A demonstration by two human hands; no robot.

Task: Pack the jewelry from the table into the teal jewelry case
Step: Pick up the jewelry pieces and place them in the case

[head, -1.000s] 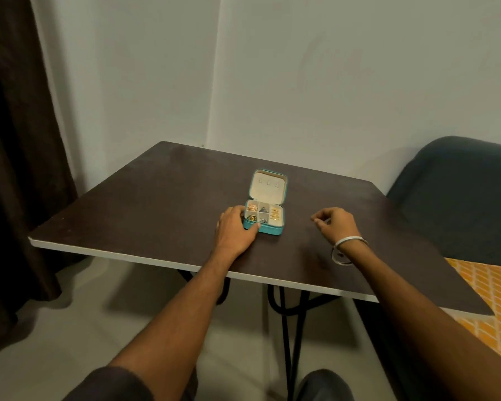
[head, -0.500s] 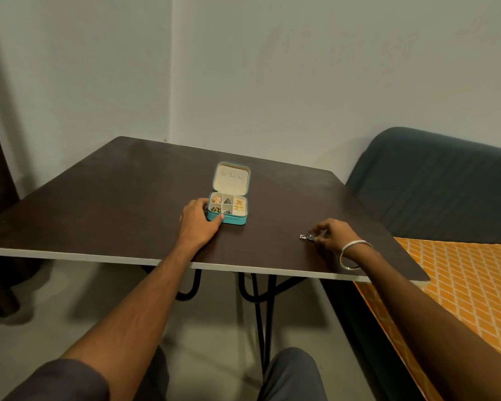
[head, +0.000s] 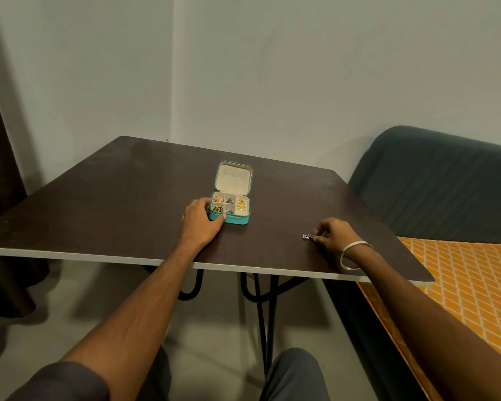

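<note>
- The right hand [head: 333,234] pinches a small silvery jewelry piece [head: 307,236] between thumb and fingertips, low over the dark surface [head: 113,204] near its front right edge; the fine pinch suits so small a thing.
- The left hand [head: 201,224] grips the near left corner of the teal jewelry case [head: 229,219], fingers curled round its wall, probably to keep the light case from sliding when the piece is dropped in.
- The case sits mid-surface, well apart from the right hand, its lid [head: 233,178] standing open at the back.
- Its compartments already hold gold and darker pieces; which one has room is too small to tell.
- A bangle [head: 355,254] circles the right wrist; a dark sofa [head: 434,180] stands beside the surface.
</note>
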